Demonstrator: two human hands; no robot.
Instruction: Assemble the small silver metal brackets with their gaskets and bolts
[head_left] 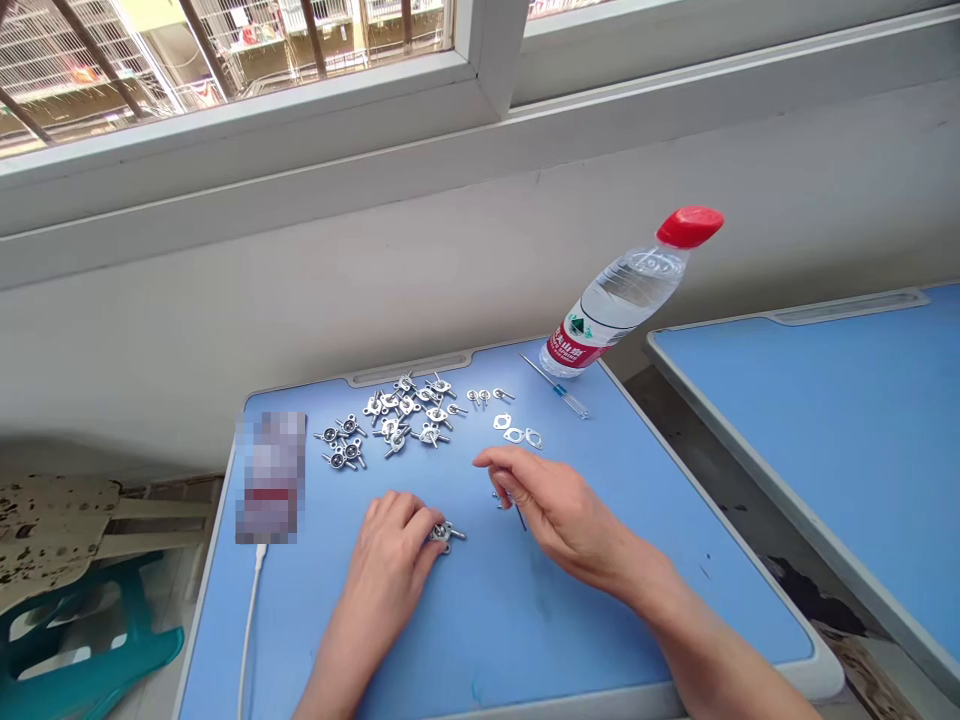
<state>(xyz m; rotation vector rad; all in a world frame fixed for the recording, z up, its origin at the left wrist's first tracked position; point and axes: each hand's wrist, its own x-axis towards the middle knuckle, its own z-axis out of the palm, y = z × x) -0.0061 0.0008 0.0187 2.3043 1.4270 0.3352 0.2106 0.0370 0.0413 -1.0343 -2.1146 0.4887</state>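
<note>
My left hand rests on the blue table with thumb and fingertips closed on a small silver metal flanged part, whose prongs stick out to the right. Above the table, to the right of it, hangs my right hand, fingers curled inward in a pinch. A small metallic bit and a thin dark rod show below its fingers; the fingers hide most of this. Beyond my right hand lie flat metal flange plates. A cluster of similar assembled metal parts spreads out past my left hand.
Several dark-centred metal parts lie left of the cluster, and small pins with round heads to its right. A screwdriver lies by a tilted-looking water bottle. A blurred phone with a white cable sits left.
</note>
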